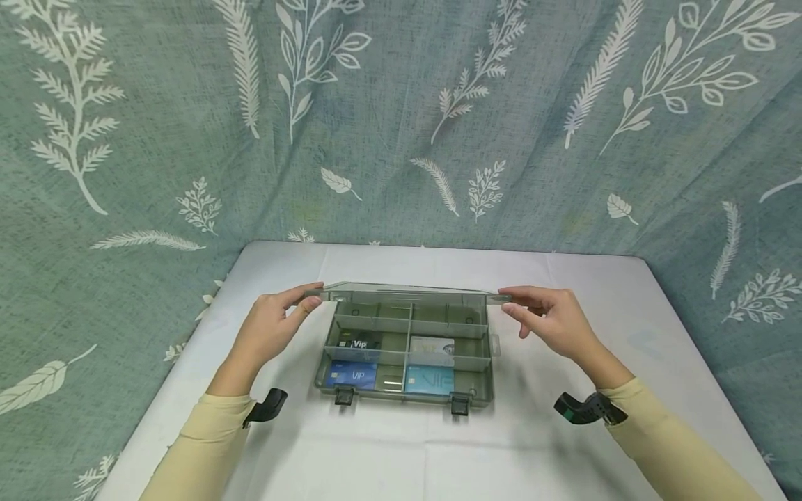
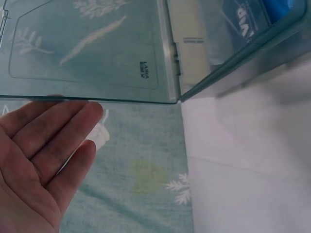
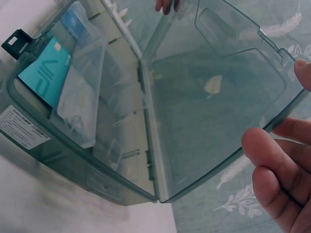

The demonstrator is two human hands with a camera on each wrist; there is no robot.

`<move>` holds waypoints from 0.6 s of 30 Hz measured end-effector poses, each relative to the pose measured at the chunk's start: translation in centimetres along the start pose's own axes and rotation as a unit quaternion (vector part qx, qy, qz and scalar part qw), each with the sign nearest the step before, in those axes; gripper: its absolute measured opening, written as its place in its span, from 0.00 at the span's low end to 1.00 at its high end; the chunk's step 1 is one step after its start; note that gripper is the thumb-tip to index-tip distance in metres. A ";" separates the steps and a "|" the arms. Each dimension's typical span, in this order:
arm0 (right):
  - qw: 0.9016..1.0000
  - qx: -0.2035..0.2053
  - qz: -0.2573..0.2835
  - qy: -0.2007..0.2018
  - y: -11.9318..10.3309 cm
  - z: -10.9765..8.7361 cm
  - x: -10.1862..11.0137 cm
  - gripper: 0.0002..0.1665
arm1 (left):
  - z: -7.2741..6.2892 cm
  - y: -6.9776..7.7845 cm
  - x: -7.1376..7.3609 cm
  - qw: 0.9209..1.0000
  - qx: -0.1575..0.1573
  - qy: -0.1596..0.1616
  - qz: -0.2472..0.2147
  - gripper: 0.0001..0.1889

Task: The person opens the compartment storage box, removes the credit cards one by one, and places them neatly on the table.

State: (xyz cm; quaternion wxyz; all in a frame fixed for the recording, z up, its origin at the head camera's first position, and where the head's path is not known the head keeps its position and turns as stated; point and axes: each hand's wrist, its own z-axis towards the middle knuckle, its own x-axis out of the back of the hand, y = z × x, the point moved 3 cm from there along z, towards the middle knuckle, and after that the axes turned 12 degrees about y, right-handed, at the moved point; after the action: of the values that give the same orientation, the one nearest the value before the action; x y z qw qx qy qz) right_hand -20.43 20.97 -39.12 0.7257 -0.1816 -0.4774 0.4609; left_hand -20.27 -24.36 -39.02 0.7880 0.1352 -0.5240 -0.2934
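A grey-green see-through divided plastic storage box (image 1: 401, 397) rests on the white table with its hinged lid (image 1: 401, 295) raised steeply. At the lid's left corner, my left hand (image 1: 271, 325) pinches the edge between thumb and fingers. My right hand (image 1: 551, 321) grips the opposite corner the same way. Inside the front compartments lie a blue VIP card (image 1: 353, 375) and a teal VIP card (image 3: 46, 73). Behind them are a black Vip card (image 1: 360, 341) and a whitish card (image 1: 432, 346). The back compartments show no cards.
Two dark latches, one left (image 1: 343, 396) and one right (image 1: 459, 404), hang at the box's front. White cloth covers the table (image 1: 401, 459). A green leaf-patterned curtain (image 1: 388, 125) rises behind its far edge. Black devices are strapped to both wrists.
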 end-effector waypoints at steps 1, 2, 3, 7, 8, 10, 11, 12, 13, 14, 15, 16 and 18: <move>1.000 0.000 0.000 0.000 0.0 0.0 0.0 0.18 | 0.1 0.1 0.1 1.000 0.000 0.001 0.000 0.24; 1.000 0.000 0.001 0.000 -0.1 0.1 0.1 0.18 | 0.1 0.1 0.1 1.000 -0.001 0.001 0.001 0.25; 1.000 -0.001 0.001 0.000 -0.1 0.1 0.1 0.18 | 0.2 0.2 0.2 1.000 -0.002 0.003 0.003 0.25; 1.000 -0.007 0.001 0.001 -0.2 0.3 0.2 0.18 | 0.5 0.4 0.5 1.000 -0.004 0.003 0.004 0.25; 1.000 -0.011 0.001 0.002 -0.2 0.3 0.2 0.17 | 0.6 0.4 0.5 1.000 -0.004 0.003 0.005 0.25; 1.000 -0.015 0.002 0.005 -0.2 0.4 0.3 0.17 | 0.9 0.4 0.6 1.000 -0.003 0.001 0.005 0.25; 1.000 -0.015 0.000 0.008 -0.3 0.4 0.3 0.17 | 1.0 0.4 0.7 1.000 -0.002 0.001 0.004 0.25; 1.000 -0.014 -0.005 0.013 -0.3 0.5 0.3 0.17 | 1.1 0.4 0.7 1.000 -0.002 0.003 0.005 0.25; 1.000 -0.012 -0.009 0.019 -0.3 0.6 0.3 0.17 | 1.3 0.4 0.7 1.000 -0.001 0.006 0.005 0.25; 1.000 -0.010 -0.014 0.025 -0.3 0.6 0.3 0.17 | 1.4 0.4 0.7 1.000 -0.001 0.008 0.004 0.25; 0.999 -0.009 -0.021 0.033 -0.3 0.7 0.3 0.17 | 1.5 0.5 0.6 1.000 -0.001 0.011 0.004 0.25; 0.999 -0.007 -0.026 0.042 -0.4 0.8 0.3 0.17 | 1.7 0.4 0.6 1.000 -0.001 0.016 0.004 0.25; 0.998 -0.003 -0.029 0.059 -0.3 0.9 0.2 0.17 | 1.9 0.5 0.5 1.000 -0.005 0.029 0.005 0.25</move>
State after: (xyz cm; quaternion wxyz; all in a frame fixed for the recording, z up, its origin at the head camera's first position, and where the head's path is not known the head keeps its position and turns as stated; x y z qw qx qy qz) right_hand -21.04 20.80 -38.32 0.7652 -0.1970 -0.4402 0.4265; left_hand -21.69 -24.12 -37.56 0.8054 0.1367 -0.4998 -0.2879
